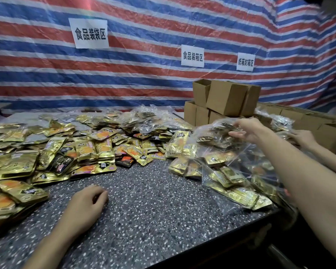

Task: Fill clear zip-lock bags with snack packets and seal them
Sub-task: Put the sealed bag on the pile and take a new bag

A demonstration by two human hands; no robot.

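A striped tarp (163, 26) hangs behind a speckled table (153, 210). A wide pile of gold snack packets (66, 148) covers the table's left and back. Brown cardboard boxes (227, 98) are stacked at the back right.

On the right side, near the table's edge, lie clear bags already stuffed with packets. The right hand (248, 130) reaches across to the top of the upper bag (215, 136), with fingers and thumb apparently pinching its plastic, though glare makes the grip hard to read. The left hand (85, 202) rests on bare tabletop, its fingers loosely curled and holding nothing. Another person's hand (304, 138) works further right.

I cannot tell whether the bag's zip is closed. If it is not, lifting by one corner could spill packets. The lower bags, close to the edge, could slide off if nudged.
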